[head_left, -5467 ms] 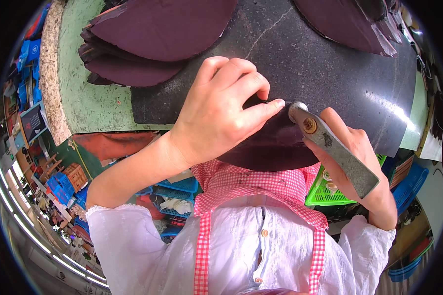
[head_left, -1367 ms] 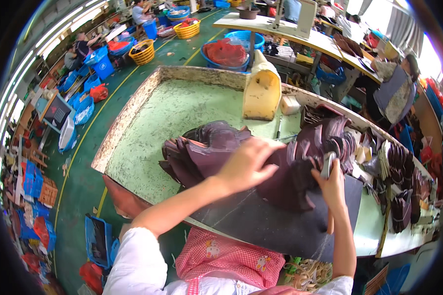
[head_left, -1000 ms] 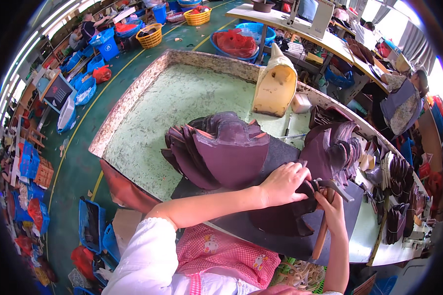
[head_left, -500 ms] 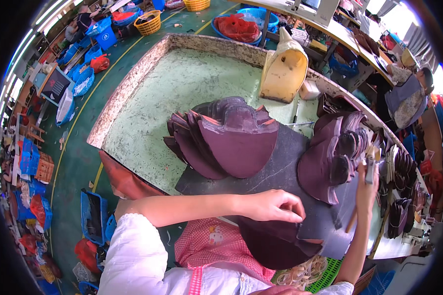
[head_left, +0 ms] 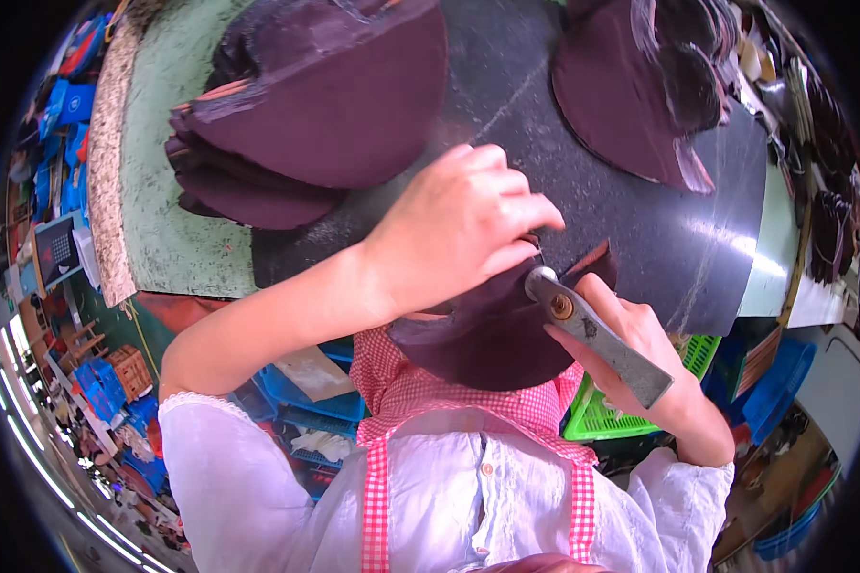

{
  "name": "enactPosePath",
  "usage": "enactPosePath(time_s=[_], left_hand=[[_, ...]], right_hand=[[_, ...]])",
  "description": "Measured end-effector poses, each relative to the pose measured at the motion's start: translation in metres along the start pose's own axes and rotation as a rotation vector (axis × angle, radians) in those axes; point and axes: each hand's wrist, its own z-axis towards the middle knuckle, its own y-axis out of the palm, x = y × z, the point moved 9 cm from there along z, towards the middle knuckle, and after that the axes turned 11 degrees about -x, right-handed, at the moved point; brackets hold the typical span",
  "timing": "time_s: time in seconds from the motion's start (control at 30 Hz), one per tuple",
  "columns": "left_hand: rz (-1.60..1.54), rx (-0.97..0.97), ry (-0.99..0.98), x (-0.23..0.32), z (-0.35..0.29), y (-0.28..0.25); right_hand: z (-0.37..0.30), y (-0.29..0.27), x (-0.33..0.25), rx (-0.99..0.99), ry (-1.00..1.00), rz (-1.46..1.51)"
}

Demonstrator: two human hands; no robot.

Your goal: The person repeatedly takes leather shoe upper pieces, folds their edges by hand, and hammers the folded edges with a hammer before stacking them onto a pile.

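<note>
Low at the black work slab's (head_left: 669, 239) near edge lies a dark maroon leather shoe piece (head_left: 497, 339), partly over a checked apron. Its upper edge is pinched by my left hand (head_left: 463, 215), whose fingers are curled closed. My right hand (head_left: 640, 334) grips a hammer (head_left: 607, 344); its grey metal head has a round face resting at or just above the piece, beside my left fingertips. Most of the hammer's handle is hidden. A stack of similar maroon pieces (head_left: 344, 115) stands beyond my left hand, and another stack (head_left: 621, 105) lies at the far right.
The pale green tabletop (head_left: 191, 239) with its worn raised rim (head_left: 110, 191) extends to the left. Below the table edge at right is a bright green basket (head_left: 592, 415). Blue crates (head_left: 315, 396) sit at lower left. Bundled dark parts (head_left: 831, 229) hang over at the right.
The view has tilted down and closer. My right hand has brought the hammer from the right-hand stack to the piece in front of me. My left hand has closed on that piece's edge.
</note>
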Motion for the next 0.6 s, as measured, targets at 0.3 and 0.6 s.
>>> enactPosePath(time_s=[0.3,0.6], left_hand=[[0.05,-0.105,-0.058,-0.011,-0.006,-0.008],[0.349,0.056,0.254,0.018,-0.015,-0.004]], right_hand=[[0.001,0.0,0.007,-0.019,0.039,0.115],[0.014,-0.021,-0.007,0.097,-0.053,-0.068]])
